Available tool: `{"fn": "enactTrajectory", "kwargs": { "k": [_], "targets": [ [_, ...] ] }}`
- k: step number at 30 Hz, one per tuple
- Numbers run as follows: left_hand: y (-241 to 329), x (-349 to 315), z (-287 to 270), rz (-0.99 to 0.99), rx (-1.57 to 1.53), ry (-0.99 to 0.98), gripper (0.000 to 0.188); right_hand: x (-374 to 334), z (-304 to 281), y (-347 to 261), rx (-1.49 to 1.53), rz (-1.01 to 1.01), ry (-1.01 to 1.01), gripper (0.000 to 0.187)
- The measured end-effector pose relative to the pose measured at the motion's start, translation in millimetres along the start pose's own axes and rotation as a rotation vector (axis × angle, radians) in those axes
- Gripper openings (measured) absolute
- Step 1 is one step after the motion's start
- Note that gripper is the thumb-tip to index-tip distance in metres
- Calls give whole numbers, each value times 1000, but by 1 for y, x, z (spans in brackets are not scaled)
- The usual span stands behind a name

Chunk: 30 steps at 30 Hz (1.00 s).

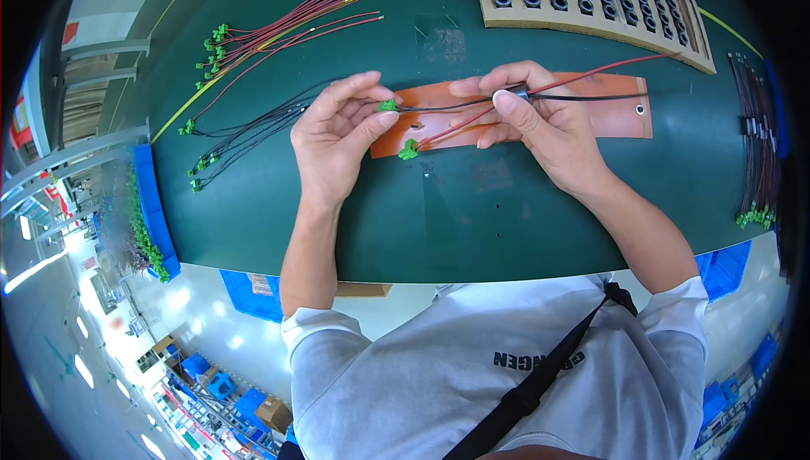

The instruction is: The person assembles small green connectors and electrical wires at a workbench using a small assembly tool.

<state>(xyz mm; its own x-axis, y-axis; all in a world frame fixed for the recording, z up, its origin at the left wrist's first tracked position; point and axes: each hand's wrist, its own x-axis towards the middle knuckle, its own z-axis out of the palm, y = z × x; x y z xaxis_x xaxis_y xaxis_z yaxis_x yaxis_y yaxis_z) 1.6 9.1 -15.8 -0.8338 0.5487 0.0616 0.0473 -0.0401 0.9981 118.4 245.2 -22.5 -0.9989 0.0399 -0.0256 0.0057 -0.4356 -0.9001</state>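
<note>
My left hand [336, 129] pinches a small green connector [387, 106] between thumb and fingers. A black wire [447, 107] runs from it to my right hand [547, 127], closed on a short black cylindrical ring [520, 91]. A red wire [460, 129] also passes to the ring, and its own green connector [408, 150] hangs below my left hand. Both wires come out on the ring's right side, the red one slanting upward, the black one nearly level. Beneath my hands lies an orange-brown strip [612, 114] on the green table.
At the back left lie red wires [283, 37] and black wires [245, 133] with green connectors. A cardboard tray [540, 18] holds rows of black rings at the back right. Bundled wires [757, 139] lie along the right edge. A blue bin [150, 199] stands by the left edge.
</note>
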Motion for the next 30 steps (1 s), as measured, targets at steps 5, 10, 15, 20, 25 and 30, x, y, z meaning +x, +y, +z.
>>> {"fn": "enactTrajectory", "kwargs": {
  "k": [5, 10, 15, 20, 25, 30],
  "targets": [
    [-3, 0, 8, 136, 161, -7, 51, 1, 0, -2, 29, 22, -7, 20],
    [2, 2, 14, 63, 333, 3, 44, -1, 1, 0, 1, 38, 14, 20],
    [13, 4, -14, 399, 657, -38, 36, -1, 1, 0, 17, 40, 33, 21],
    [29, 0, -8, 237, 619, -369, 35, -1, 1, 0, 19, 20, 21, 22],
    [19, -1, -12, 171, 395, -290, 29, -1, 4, -3, 19, 48, 43, 22],
    [10, -2, -7, 95, 260, -194, 32, -1, 1, -6, 48, 67, -8, 22]
  ]
}}
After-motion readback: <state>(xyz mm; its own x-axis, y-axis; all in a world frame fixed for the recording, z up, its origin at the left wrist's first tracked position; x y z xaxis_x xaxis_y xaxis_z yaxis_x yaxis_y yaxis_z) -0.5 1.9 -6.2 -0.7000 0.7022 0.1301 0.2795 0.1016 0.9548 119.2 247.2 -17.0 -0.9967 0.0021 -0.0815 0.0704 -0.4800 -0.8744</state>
